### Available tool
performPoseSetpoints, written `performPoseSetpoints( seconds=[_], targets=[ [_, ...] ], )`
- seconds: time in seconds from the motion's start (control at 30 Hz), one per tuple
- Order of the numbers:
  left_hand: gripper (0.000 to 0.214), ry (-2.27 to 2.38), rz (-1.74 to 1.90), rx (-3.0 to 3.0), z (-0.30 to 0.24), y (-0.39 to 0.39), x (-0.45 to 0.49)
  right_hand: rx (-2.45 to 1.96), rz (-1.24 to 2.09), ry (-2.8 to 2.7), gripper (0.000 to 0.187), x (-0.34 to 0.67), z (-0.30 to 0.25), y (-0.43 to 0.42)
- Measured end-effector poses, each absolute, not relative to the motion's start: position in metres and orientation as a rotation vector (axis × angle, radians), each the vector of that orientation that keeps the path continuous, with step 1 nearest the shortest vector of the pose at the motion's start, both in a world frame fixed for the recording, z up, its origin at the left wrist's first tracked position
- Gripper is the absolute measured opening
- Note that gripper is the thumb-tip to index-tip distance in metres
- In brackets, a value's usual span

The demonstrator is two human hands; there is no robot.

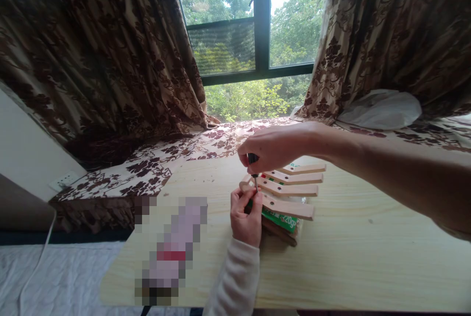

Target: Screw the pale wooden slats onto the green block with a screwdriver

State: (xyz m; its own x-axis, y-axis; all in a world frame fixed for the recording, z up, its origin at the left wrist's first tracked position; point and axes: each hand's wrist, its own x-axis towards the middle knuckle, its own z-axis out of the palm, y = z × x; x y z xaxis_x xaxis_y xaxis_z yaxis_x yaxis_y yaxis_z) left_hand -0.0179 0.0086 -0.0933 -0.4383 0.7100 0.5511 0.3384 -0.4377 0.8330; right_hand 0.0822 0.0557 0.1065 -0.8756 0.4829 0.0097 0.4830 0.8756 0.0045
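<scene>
My right hand [270, 146] reaches in from the right, fingers closed around the black handle of a screwdriver [253, 158]. Its metal shaft points down to the fingertips of my left hand [247, 220]. That hand is closed at the left end of a wooden rack [294, 189], which has several angled pale slats with dark holes or screw heads. The screwdriver's tip is hidden by my left fingers, so I cannot tell what it touches. Under the slats lies a green printed package [281, 220] marked 220g, with a brown wooden piece [281, 233] below its near edge.
All this rests on a pale wooden table [349, 257]. A pixelated oblong item [174, 252] with a dark cord lies at the left. Behind the table are a flowered cloth ledge [206, 146], patterned curtains [110, 61], a window and a white plastic bag [380, 109].
</scene>
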Motion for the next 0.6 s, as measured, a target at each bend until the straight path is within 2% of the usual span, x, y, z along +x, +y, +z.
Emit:
performPoseSetpoints(
  seconds=[0.4,0.6],
  targets=[
    [0.013,1.474,1.954,1.510,-0.091,0.005,-0.019,-0.858,0.034,-3.012,0.006,0.082,0.109,0.056],
    [0.014,1.478,1.944,1.542,-0.091,0.002,-0.020,-0.865,0.046,-3.048,0.012,0.086,0.107,0.056]
  ],
)
